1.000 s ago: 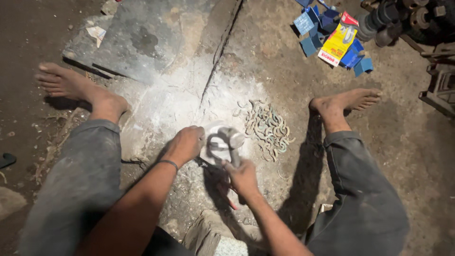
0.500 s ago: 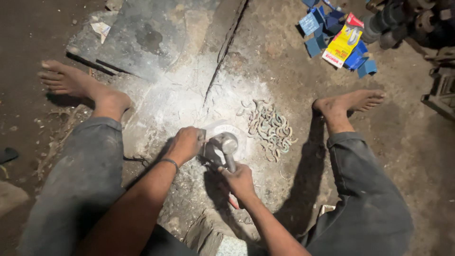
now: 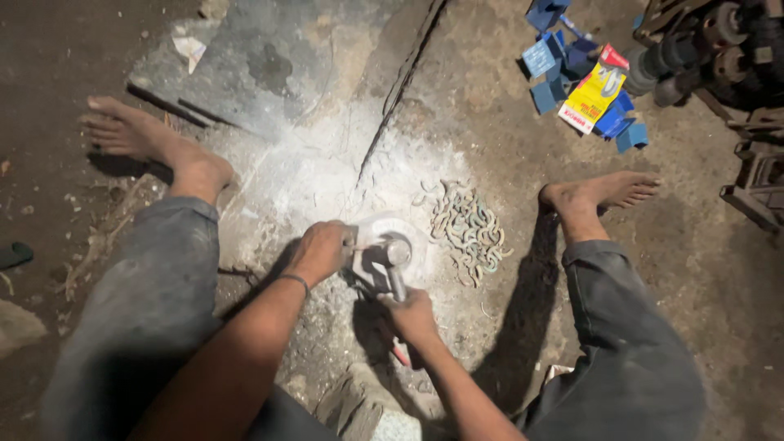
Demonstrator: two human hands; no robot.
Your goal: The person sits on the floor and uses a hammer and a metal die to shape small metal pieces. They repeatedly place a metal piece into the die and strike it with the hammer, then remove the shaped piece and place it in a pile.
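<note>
From my remote seat I look down on a person crouched barefoot on a dusty workshop floor (image 3: pixel 457 106), both hands working a small angle grinder (image 3: pixel 390 260) low over the ground between the knees. The grinder's long axis runs from its pale round disc guard, at the far end, back toward the person, tilted slightly to my right; the head points away from the body, the handle toward it. It is grey metal, dulled with white dust, and a short red part shows under the rear grip. The left hand (image 3: pixel 320 251) is clamped around the side of the head; the right hand (image 3: pixel 414 317) is closed on the rear handle. The tool sits on a patch of white powder (image 3: pixel 310 175) near the middle of the floor, beside a long crack. Just to its right lies a heap of small curved metal pieces (image 3: pixel 469 229), close but apart. Blue and yellow packets (image 3: pixel 584 90) lie toward the far right corner. The disc itself is hidden under the guard, whatever it touches cannot be made out, and dark machinery (image 3: pixel 719 57) is cut off at the right edge.
</note>
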